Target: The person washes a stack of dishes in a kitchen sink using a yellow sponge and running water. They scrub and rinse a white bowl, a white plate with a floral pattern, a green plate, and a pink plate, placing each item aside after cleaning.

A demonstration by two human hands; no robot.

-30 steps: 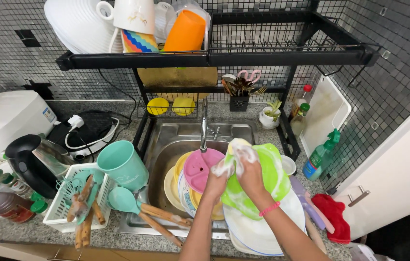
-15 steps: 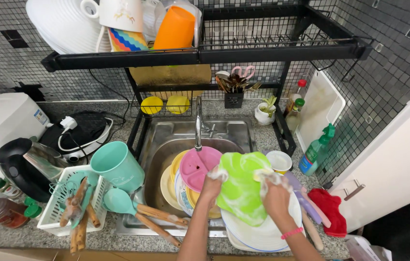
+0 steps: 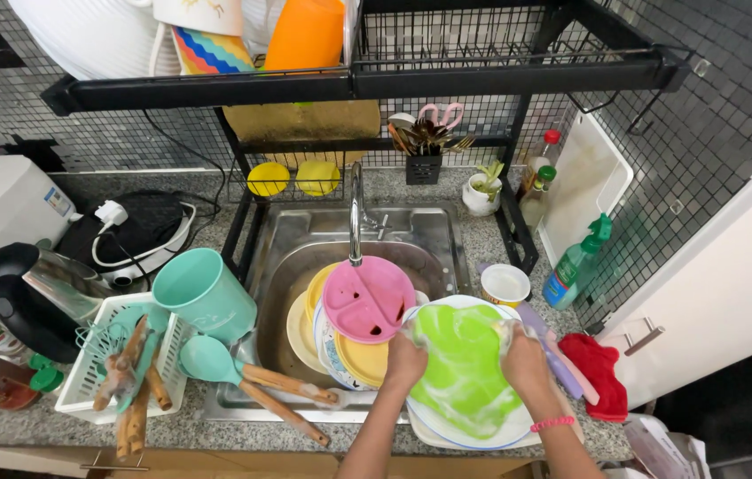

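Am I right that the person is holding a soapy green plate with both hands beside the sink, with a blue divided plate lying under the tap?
Not quite. In the head view the divided plate under the tap is pink, not blue. The rest holds: the left hand and right hand hold the soapy green plate beside the sink.

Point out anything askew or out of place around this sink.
The teal jug lies tipped on its side at the sink's left edge, and two teal-headed wooden utensils lie slanted across the sink rim. Nothing looks broken.

A green spray bottle (image 3: 576,263) with a blue label stands at three o'clock. Two capped bottles (image 3: 540,182) stand at one o'clock.
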